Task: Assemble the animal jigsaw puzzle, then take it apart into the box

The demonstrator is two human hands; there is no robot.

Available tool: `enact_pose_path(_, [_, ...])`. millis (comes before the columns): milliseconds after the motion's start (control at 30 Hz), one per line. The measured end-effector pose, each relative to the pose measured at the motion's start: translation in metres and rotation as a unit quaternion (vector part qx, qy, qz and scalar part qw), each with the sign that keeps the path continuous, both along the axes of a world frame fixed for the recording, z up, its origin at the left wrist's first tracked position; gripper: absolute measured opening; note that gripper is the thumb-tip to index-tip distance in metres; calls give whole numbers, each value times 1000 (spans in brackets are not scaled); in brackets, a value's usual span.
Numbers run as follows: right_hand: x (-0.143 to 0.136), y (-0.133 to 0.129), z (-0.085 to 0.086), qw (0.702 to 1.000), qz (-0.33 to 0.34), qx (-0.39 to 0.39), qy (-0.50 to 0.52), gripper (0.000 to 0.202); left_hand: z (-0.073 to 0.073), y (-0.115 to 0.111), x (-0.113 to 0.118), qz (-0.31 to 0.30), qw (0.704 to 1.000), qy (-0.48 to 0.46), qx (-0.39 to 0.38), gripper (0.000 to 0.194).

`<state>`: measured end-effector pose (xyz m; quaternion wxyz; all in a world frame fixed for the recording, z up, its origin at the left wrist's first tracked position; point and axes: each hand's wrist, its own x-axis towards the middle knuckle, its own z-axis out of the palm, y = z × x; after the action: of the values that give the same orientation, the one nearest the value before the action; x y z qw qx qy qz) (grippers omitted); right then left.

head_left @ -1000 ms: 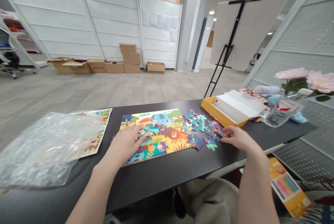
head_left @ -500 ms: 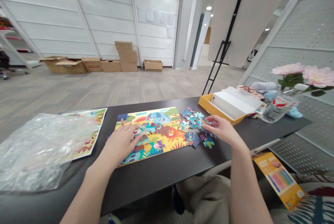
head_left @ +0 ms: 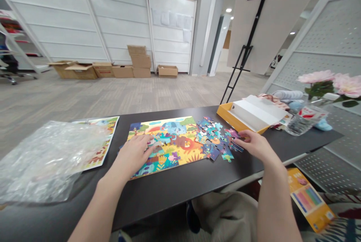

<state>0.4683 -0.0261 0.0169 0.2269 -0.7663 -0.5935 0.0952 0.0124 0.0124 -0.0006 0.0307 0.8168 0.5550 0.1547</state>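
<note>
A colourful animal jigsaw board (head_left: 183,131) lies on the black table. My left hand (head_left: 138,151) rests flat on its left part, fingers stretched out, over some loose pieces on the board. Along the board's right edge spreads a heap of loose puzzle pieces (head_left: 216,138), mostly blue and purple. My right hand (head_left: 255,144) is at the heap's right side, its thumb and fingers curled round a dark puzzle piece (head_left: 239,145). The fingers partly hide that piece.
Crumpled clear plastic wrap (head_left: 50,159) covers part of a printed picture sheet (head_left: 111,133) on the left. An open yellow box (head_left: 227,116) stands behind the heap, near a clear vase (head_left: 299,121) with pink flowers. A yellow package (head_left: 310,200) is below the table edge.
My right hand has moved right, away from the middle of the heap, and pieces at that side now show spread out. My left hand stays on the board. The view has shifted slightly.
</note>
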Motion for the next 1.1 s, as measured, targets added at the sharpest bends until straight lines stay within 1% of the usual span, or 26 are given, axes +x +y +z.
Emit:
enact_pose_path(133, [-30, 10, 6, 997, 54, 50, 23, 39, 0, 0, 1, -10, 1000, 4, 4, 38])
enact_pose_path(233, [-43, 19, 5, 996, 63, 57, 23, 33, 0, 1, 1, -8, 1000, -1, 4, 39])
enact_pose_path(367, [-41, 23, 1, 998, 28, 48, 15, 28, -1, 2, 0, -8, 1000, -5, 3, 37])
enact_pose_path(467, [-35, 23, 0, 999, -7, 35, 25, 24, -3, 4, -2, -20, 1000, -11, 11, 35])
enact_pose_path(567, [-34, 22, -1, 999, -27, 24, 30, 24, -5, 5, -3, -31, 999, -26, 18, 35])
enact_pose_path(667, [-37, 19, 1, 999, -27, 21, 27, 22, -5, 5, -3, -33, 999, -34, 17, 35])
enact_pose_path(733, [-39, 14, 6, 1000, -3, 18, 24, 19, -5, 4, -3, -31, 999, -33, 14, 33])
enact_pose_path(833, [-41, 4, 15, 999, 43, -17, 18, 17, -4, 3, -2, -28, 999, -30, 9, 32])
enact_pose_path(933, [-43, -3, 20, 996, 49, -79, 8, 22, -3, 3, -3, -27, 999, -24, 3, 34])
enact_pose_path(1033, [-45, -5, 19, 991, 52, -125, -1, 29, -3, 3, -3, -26, 999, -20, 1, 35])
enact_pose_path(1100, [-47, -4, 16, 989, 58, -135, -6, 33, -3, 3, -3, -25, 999, -22, 0, 34])
